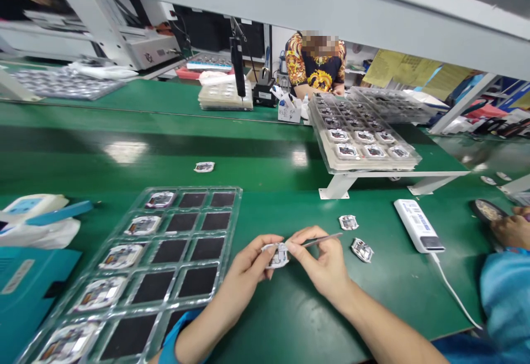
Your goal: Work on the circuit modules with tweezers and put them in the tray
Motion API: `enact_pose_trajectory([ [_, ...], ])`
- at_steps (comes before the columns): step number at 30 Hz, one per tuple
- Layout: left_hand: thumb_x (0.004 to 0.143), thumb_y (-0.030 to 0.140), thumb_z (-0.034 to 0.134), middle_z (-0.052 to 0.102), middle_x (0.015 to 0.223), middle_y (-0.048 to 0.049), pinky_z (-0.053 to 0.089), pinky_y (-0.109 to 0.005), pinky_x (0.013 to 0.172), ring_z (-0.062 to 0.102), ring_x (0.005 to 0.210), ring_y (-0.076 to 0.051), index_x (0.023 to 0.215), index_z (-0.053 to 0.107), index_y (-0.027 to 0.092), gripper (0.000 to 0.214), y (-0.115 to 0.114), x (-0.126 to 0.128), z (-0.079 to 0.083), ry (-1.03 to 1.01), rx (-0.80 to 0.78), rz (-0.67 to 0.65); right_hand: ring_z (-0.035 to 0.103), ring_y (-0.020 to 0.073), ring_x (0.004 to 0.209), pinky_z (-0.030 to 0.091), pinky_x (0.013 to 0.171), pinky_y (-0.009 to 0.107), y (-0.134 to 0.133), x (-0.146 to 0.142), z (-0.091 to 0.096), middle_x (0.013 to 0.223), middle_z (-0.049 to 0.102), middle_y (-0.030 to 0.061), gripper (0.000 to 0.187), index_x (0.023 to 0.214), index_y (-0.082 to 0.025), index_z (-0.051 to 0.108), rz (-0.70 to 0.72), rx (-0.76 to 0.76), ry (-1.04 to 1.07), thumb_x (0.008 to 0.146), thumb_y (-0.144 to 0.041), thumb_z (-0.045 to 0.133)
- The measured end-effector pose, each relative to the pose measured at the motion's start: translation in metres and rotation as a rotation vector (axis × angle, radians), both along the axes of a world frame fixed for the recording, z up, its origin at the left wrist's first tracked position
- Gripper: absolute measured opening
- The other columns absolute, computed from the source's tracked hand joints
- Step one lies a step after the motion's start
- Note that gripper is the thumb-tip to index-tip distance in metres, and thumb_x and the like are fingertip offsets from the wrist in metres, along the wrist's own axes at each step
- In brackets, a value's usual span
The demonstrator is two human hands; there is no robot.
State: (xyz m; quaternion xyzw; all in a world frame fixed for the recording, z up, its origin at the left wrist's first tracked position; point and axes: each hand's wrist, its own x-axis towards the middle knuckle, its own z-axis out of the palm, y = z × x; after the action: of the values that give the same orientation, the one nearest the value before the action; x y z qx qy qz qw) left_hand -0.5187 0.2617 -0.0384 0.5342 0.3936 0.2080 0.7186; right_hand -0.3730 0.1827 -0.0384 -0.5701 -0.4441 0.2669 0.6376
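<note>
Pinched in the fingers of my left hand (252,262) is a small white electronic housing (278,256) with grey parts inside. My right hand (318,259) is closed on slim metal tweezers (321,239), their rear end sticking out to the right. Its thumb and forefinger meet the housing's right edge, and the tweezer tips are hidden there. Two similar housings lie right of my hands, one white (348,222) and one darker (362,249). Left of my hands sits a clear compartment tray (238,209); its left column holds several housings (122,256), the others show dark bottoms.
A white power bank-like device (418,225) with a cable lies right. Stacked filled trays (366,132) stand on a raised shelf (443,168). One housing (204,167) lies farther back. A black electric screwdriver (237,66) hangs beyond. A co-worker's hand (513,231) is at right; another person sits opposite.
</note>
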Motion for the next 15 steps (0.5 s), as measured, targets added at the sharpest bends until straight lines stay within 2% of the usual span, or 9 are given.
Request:
enact_pose_trajectory([
  [5, 0.085, 0.050, 0.060, 0.060, 0.076, -0.0002, 0.037, -0.026, 0.059, 0.050, 0.066, -0.014, 0.104, 0.067, 0.016, 0.039, 0.0001, -0.0050, -0.0030, -0.062, -0.040, -0.035, 0.069, 0.0178, 0.077, 0.053, 0.072, 0.029, 0.0030, 0.0040, -0.0020, 0.081, 0.073, 0.0017, 0.009, 0.080, -0.022, 0.068, 0.041, -0.004, 0.158, 0.080, -0.026, 0.075],
  [11, 0.086, 0.048, 0.061, 0.059, 0.075, -0.0003, 0.036, -0.026, 0.058, 0.051, 0.065, -0.015, 0.101, 0.068, 0.016, 0.036, -0.0007, -0.0021, -0.0048, -0.061, -0.024, -0.056, 0.066, 0.0188, 0.073, 0.051, 0.070, 0.031, 0.0050, 0.0034, -0.0035, 0.077, 0.072, 0.0026, 0.012, 0.077, -0.021, 0.068, 0.066, -0.098, 0.127, 0.077, -0.029, 0.077],
  [15, 0.087, 0.045, 0.060, 0.061, 0.080, -0.0011, 0.038, -0.026, 0.059, 0.052, 0.067, -0.015, 0.103, 0.068, 0.017, 0.033, -0.0002, -0.0030, -0.0032, -0.059, -0.012, -0.066, 0.064, 0.0171, 0.068, 0.049, 0.066, 0.029, 0.0064, 0.0042, -0.0027, 0.071, 0.069, 0.0005, 0.016, 0.074, -0.020, 0.067, 0.080, -0.151, 0.195, 0.074, -0.032, 0.078],
])
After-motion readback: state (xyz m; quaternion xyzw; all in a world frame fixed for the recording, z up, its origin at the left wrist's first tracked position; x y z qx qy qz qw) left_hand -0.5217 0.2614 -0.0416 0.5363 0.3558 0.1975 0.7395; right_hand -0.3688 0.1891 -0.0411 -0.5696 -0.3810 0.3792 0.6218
